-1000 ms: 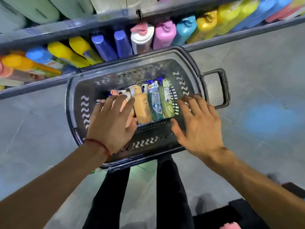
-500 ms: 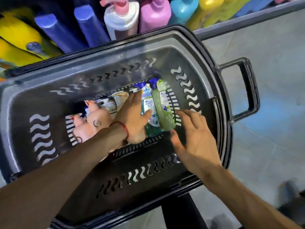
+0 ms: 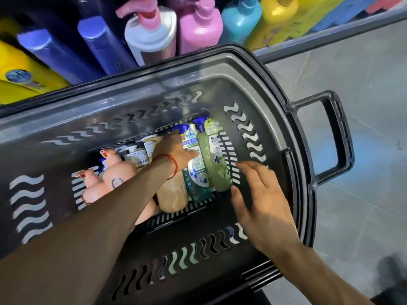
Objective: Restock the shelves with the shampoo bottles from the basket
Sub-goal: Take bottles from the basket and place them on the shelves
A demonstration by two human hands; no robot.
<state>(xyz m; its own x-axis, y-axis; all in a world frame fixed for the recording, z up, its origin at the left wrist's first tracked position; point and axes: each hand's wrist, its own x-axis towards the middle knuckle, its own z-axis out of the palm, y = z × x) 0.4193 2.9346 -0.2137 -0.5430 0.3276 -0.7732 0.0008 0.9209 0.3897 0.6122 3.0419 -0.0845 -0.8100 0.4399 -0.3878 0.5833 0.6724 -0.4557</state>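
At the far left of the dark basket (image 3: 66, 119) lie two peach pump bottles (image 3: 119, 175), side by side on the slatted floor, their pump heads towards the shelf side; just right of them the left forearm crosses into the basket, a red thread at the wrist; the left hand (image 3: 174, 150) lies flat over the middle of the row, fingers spread and loose, thumb touching the teal bottle (image 3: 197, 177), gripping nothing that I can make out, though its fingertips are hidden behind the labels. Under that wrist sits a tan bottle (image 3: 171, 194); next right the teal one; then the green bottle (image 3: 215, 164), last in the row, hard against the basket's right wall. All of these lie flat, long axes running from the near wall towards the shelf, caps pointing away from the person and slightly left. The right hand (image 3: 259, 194) is open, fingers extended, thumb touching or just beside the base of the green bottle, palm hovering over the right wall; it is clearly the nearer hand to that bottle, and the bottle lies just left of it, base end closest. A lift would likely call for closing across the bottle's short width. Above the basket the shelf (image 3: 308, 38) holds upright blue, pink and yellow bottles.
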